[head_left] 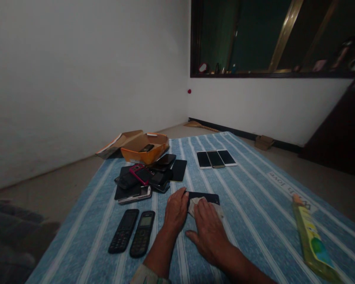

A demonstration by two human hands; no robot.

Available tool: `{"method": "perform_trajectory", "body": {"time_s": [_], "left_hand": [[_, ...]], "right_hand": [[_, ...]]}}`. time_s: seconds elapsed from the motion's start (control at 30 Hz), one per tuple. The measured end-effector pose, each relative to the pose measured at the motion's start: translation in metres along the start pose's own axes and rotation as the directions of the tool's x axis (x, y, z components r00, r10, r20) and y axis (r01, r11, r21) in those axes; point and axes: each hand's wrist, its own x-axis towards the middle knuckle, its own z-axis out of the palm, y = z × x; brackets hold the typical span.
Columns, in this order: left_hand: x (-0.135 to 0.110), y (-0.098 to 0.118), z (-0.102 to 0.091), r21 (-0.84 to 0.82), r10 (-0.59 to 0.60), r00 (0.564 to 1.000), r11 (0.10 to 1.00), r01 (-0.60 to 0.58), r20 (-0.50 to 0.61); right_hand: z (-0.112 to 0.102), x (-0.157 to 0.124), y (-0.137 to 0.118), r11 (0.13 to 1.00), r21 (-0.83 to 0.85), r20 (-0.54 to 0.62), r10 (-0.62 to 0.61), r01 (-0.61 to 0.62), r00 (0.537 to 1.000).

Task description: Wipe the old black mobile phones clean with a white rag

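A dark smartphone lies flat and sideways on the striped cloth in front of me. My left hand holds its left end, fingers together along the edge. On top of the phone, my right hand presses a crumpled whitish wiping cloth, its fingertips over the material. The cloth and my fingers hide much of the phone. To the left of my left hand, two keypad phones lie side by side. Farther back, a heap of dark phones includes one with a pink edge.
Three smartphones lie in a row at the back. An orange cardboard box, open, holds a small phone behind the heap. On the right lies a yellow-green bottle. The blue striped cover spreads across the surface.
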Motion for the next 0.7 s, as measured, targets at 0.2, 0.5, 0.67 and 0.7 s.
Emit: {"method": "perform_trajectory", "body": {"time_s": [0.2, 0.5, 0.67, 0.7], "left_hand": [[0.003, 0.003, -0.01, -0.241, -0.181, 0.982, 0.956, 0.165, -0.047], [0.002, 0.005, -0.009, -0.281, -0.194, 0.979, 0.945, 0.167, -0.069], [0.003, 0.003, -0.007, -0.257, -0.199, 0.975, 0.951, 0.169, -0.097], [0.003, 0.003, -0.007, -0.249, -0.198, 0.975, 0.954, 0.169, -0.098]], "right_hand": [[-0.001, 0.033, -0.022, 0.961, 0.179, 0.091, -0.231, 0.212, 0.969], [-0.009, 0.053, 0.002, 0.985, 0.107, 0.041, -0.139, 0.134, 0.989], [-0.007, 0.067, -0.003, 0.977, 0.115, 0.001, -0.183, 0.181, 0.983], [-0.007, 0.068, -0.002, 0.973, 0.126, -0.003, -0.192, 0.191, 0.981]]}}
